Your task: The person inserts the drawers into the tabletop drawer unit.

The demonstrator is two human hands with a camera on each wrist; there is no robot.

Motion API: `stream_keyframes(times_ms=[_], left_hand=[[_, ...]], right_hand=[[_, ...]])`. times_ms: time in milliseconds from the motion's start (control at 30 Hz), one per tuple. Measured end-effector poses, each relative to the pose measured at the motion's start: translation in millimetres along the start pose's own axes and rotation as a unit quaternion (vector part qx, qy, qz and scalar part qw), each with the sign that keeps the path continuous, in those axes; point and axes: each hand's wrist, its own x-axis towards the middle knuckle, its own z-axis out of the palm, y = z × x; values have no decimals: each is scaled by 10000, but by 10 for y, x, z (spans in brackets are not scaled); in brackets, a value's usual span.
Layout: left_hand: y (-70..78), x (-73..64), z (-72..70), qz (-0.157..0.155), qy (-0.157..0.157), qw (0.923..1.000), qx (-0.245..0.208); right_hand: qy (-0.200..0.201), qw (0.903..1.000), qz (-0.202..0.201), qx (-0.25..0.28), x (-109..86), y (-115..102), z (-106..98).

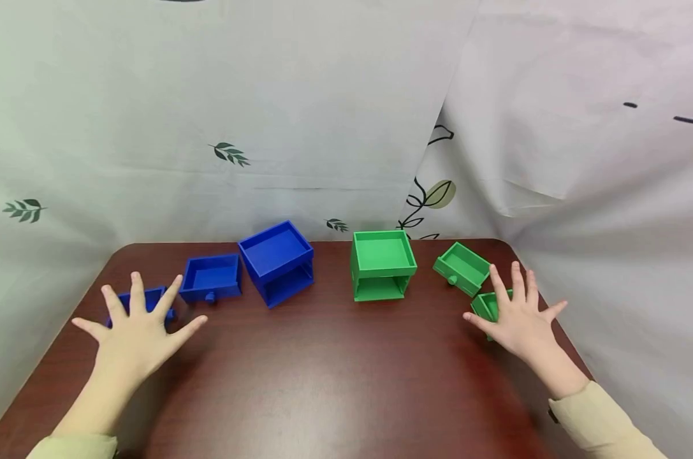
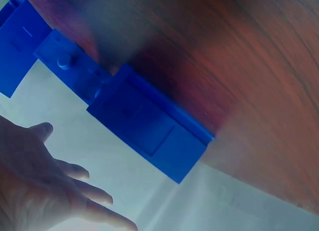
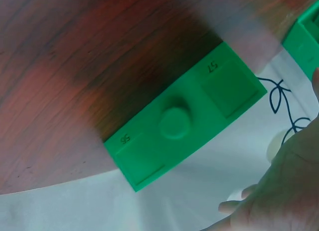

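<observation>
My left hand is spread wide above a small blue drawer, partly hiding it, and holds nothing. Beside that drawer lies a second blue drawer with a round knob, then a blue cabinet frame with a hollow front. On the other side, my right hand hovers with splayed fingers over a green drawer, covering part of it. Another green drawer sits just behind, and a green cabinet frame stands nearer the middle. In the right wrist view, the green drawer front carries a round knob.
All the pieces stand on a dark reddish-brown wooden table with rounded back corners. A pale cloth with leaf prints hangs behind the table and along its sides.
</observation>
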Motion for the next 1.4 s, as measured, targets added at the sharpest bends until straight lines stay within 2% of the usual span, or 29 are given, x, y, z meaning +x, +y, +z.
stream_keyframes(times_ms=[300,733,1067,1400], left_hand=[[-14,52,-4,-16,-81,9999,-59],[37,104,9,-40,-137,9999,-93],[145,229,-31,219,244,9993,-177],[359,365,-144,571,582,9960,-368]], right_hand=[[-2,10000,20,-87,41,-31,-25],[-139,9998,100,-36,53,36,-83],[-102,9998,142,87,20,121,-119],[100,9991,140,386,-2,192,-232]])
